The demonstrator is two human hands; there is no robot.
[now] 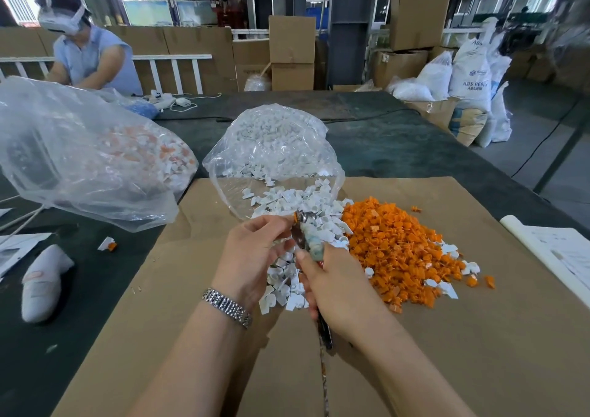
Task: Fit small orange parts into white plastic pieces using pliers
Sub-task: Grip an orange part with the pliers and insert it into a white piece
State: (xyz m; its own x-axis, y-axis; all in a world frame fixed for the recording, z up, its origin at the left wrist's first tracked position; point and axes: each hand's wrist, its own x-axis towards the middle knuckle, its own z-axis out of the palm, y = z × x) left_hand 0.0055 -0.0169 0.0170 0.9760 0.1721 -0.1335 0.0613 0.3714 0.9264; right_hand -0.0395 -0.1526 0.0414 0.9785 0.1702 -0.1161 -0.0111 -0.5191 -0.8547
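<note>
Your right hand (332, 292) grips the pliers (305, 241), whose nose meets a small orange part (294, 217) pinched at your left hand (255, 250)'s fingertips, at 12 o'clock from your wrists. Whether the nose is clamped on it, I cannot tell. Squeeze askew and the part may spring into the white pieces (287, 199) at 12 o'clock, or nip a fingertip.

Both forearms are showing bare, no sleeves reaching down anywhere near the wrists. The left hand (252, 253) is wearing a silvery metal link bracelet (227, 307) just behind it, snug-ish around the wrist. The right hand (335, 292) is wearing nothing.
</note>
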